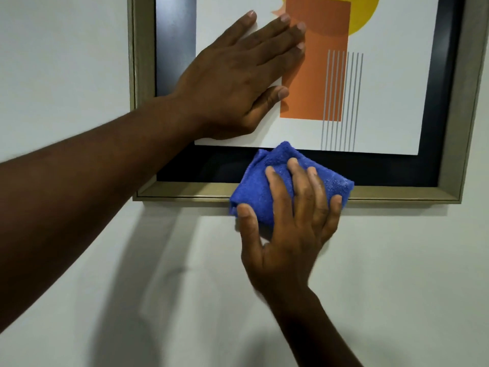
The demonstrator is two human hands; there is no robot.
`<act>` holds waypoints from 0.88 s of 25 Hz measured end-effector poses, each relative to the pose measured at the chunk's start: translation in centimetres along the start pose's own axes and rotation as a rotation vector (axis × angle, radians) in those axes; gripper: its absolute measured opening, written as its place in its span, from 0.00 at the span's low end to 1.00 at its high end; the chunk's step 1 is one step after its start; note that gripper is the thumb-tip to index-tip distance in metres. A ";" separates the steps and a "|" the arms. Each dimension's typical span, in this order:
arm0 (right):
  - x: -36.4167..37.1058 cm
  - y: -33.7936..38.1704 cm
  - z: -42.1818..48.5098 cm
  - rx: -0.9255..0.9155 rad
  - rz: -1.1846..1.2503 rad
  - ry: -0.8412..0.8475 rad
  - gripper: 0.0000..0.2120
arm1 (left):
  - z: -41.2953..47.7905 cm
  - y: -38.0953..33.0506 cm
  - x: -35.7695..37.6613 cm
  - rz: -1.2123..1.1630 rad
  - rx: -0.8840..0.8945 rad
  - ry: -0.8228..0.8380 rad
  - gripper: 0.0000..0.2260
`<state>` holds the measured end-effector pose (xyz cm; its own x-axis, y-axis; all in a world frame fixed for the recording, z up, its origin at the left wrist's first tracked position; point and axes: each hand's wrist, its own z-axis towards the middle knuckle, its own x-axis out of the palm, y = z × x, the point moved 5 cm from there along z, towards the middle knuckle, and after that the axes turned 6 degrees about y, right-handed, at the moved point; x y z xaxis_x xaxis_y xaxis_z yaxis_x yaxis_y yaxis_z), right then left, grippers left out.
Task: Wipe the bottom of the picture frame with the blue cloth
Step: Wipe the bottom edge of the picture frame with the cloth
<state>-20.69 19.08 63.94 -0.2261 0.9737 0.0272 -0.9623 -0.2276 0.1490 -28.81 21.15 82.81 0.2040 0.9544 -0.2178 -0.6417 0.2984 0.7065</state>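
Note:
A picture frame (383,193) with a pale gold rim hangs on a white wall; it holds a dark mat and an abstract print (391,88) with orange, yellow and grey-lined shapes. My left hand (238,75) lies flat on the print's lower left part, fingers spread, holding nothing. A folded blue cloth (259,186) covers the middle of the frame's bottom rail and part of the dark mat. My right hand (291,215) presses the cloth against the rail from below, fingers spread over it and thumb at its left edge.
The white wall (397,274) fills the view below and to the left of the frame. Shadows of my arms fall on the wall under the frame. The frame's right rail (471,102) runs near the view's right edge.

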 end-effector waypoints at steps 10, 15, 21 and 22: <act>0.3 1.0 0.9 0.036 -0.007 -0.020 0.26 | 0.1 0.0 0.0 -0.016 -0.004 -0.004 0.26; 2.3 6.6 0.6 -0.132 -0.045 0.103 0.26 | 0.4 0.3 -0.1 -0.081 -0.024 -0.016 0.25; 1.9 5.3 0.5 -0.281 -0.105 0.137 0.26 | 0.3 0.3 -0.1 -0.080 0.003 -0.027 0.26; 1.5 4.4 0.5 -0.287 -0.098 0.132 0.26 | 0.3 0.3 0.0 -0.067 0.009 -0.022 0.27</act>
<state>-25.14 19.54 65.14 -0.1296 0.9860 -0.1048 -0.9795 -0.1437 -0.1411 -28.79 21.20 83.21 0.2624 0.9320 -0.2500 -0.6193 0.3613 0.6971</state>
